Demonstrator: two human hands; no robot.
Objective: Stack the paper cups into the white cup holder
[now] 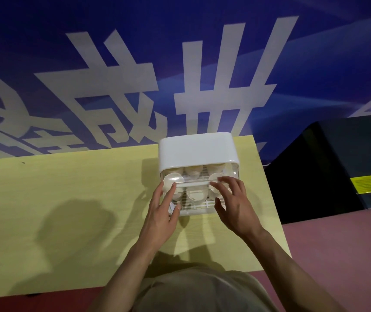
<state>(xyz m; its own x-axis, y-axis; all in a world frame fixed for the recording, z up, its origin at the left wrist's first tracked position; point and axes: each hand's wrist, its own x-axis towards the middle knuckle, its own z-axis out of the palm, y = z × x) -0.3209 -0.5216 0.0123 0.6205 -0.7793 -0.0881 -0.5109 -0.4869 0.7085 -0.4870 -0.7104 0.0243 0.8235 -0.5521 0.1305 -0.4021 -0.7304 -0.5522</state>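
1. The yellow table [67, 199] stood against a blue wall [45, 41] with large pale lettering, and a black cabinet [337, 165] sat just beside the table's right end. The work was all at that end, so the reach was short and neither arm needed to stretch.

2. The white cup holder [197, 149] rested on the table near its far edge, its clear front cover [199, 190] facing the person. With the cups looking seated, the step in hand seemed to be closing or settling that cover; both sides should be moved together so it stays level rather than twisting on its hinges.

3. The left hand [161, 212] lay against the cover's left side, fingers straight and fairly close together, touching rather than gripping. It would do best to steady that side and let the holder take the load, not slide.

4. The right hand [234, 201] was spread over the cover's right side, fingers lightly bent, tips resting near the white handle bar [193, 183]. Whether any fingertip hooked the bar could not be told.

5. The paper cups [194, 194] lay inside the holder behind the cover, in rows on the white rack. Pressure should be light, since thin cups dent easily.
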